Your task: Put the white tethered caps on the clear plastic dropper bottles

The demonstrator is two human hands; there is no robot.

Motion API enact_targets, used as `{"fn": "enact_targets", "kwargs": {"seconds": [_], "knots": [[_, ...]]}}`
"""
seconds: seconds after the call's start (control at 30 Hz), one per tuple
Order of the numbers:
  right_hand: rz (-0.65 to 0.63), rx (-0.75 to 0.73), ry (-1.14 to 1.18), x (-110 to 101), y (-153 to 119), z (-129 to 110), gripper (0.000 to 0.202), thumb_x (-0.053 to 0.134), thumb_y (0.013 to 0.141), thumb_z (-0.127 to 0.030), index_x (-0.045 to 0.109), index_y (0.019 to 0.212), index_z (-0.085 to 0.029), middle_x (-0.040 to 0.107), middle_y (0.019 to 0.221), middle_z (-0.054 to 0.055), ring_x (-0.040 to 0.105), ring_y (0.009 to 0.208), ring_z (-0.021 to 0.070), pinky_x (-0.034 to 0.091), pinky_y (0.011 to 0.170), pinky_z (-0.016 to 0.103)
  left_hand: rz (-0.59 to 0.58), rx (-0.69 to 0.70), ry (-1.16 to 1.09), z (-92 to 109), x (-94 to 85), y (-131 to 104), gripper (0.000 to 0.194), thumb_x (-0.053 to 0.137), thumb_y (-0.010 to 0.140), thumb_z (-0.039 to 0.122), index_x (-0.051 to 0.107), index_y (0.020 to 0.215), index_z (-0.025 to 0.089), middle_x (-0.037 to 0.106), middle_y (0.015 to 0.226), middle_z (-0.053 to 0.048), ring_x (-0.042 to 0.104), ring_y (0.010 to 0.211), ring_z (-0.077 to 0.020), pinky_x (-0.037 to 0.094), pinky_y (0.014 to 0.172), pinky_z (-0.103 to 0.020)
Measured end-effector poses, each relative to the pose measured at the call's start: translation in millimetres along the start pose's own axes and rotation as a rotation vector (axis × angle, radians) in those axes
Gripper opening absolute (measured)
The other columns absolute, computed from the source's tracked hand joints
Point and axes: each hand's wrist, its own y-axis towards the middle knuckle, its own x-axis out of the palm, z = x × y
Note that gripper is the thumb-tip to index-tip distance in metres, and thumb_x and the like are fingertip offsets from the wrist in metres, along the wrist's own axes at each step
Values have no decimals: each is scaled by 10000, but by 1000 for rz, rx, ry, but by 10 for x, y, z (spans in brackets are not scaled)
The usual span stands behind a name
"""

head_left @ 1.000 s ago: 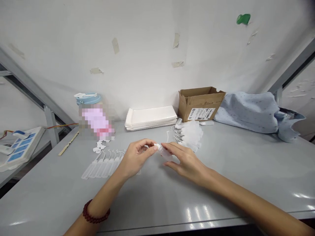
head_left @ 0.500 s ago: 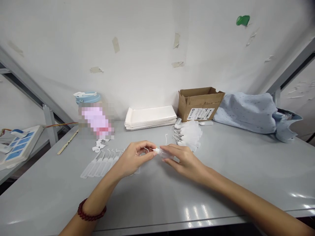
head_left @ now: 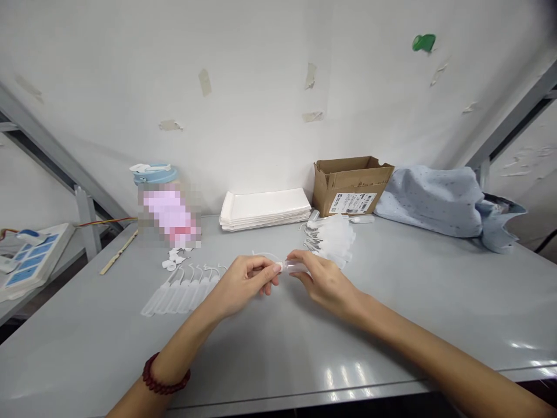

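1. In the head view, two hands are working above the middle of the worktop (head_left: 270, 360). The left hand (head_left: 243, 284) is pinching one white cap (head_left: 281, 266) between thumb and fingers; the right hand (head_left: 326, 281) is gripping one small clear bottle (head_left: 296, 267), its neck meeting the cap. One thin white tube (head_left: 266, 253) is curving out behind the left fingers.
2. Toward the left edge, about seven tubed bottles (head_left: 185, 295) are lying side by side in a row, the left hand and forearm hiding its right end.
3. Behind that row, several small white pieces (head_left: 172, 261) are bunching together, too overlapped for counting.
4. Near the back edge, one stack of white packets (head_left: 265, 209) is lying left of one open cardboard box (head_left: 352, 186).
5. In front of the box, a heap of white bottles (head_left: 335, 235) is overlapping too much for counting; one loose bottle (head_left: 362, 220) is lying just beside it.
6. One blue cloth (head_left: 435, 200) is spreading toward the back right corner.
7. Near the back left corner, one blue-lidded container (head_left: 156, 174) is standing, its body blurred; one wooden stick (head_left: 119, 253) is lying to its left.
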Motion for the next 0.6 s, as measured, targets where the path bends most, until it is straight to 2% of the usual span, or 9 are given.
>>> {"fn": "enact_targets", "kwargs": {"seconds": [0.13,0.2,0.3,0.43,0.6], "knots": [[-58,63,93,-70,40,0,242,484,828,-75,476,1040,-191,687,876,67,677,792,186,546,654,303,44,106,84,-22,27,-22,239,528,843,370,682,852,187,639,735,-32,570,688,-159,426,627,-238],[-71,47,87,-93,54,4,253,476,826,-64,483,1046,-187,684,869,68,670,786,184,543,645,298,60,122,100,-34,33,-19,229,533,840,361,684,874,192,643,752,-36,572,707,-168,429,642,-246],[-26,-88,-29,-86,55,18,269,404,843,-35,489,1066,-161,656,898,107,638,800,190,534,646,305,28,80,15,-44,36,2,260,518,844,390,668,791,185,639,736,-34,568,650,-152,440,617,-243],[-2,-222,-117,-62,50,22,288,335,865,-17,488,1064,-160,613,886,104,583,796,182,508,664,295,-26,50,-68,-31,23,9,333,508,844,428,625,668,170,608,639,-27,553,569,-139,435,550,-232],[-148,-207,-104,-119,78,-9,165,380,903,-111,468,1040,-140,580,792,76,531,655,166,456,565,267,31,110,30,-13,30,-28,267,540,832,375,660,699,177,603,637,-16,526,572,-132,407,556,-226]]}}
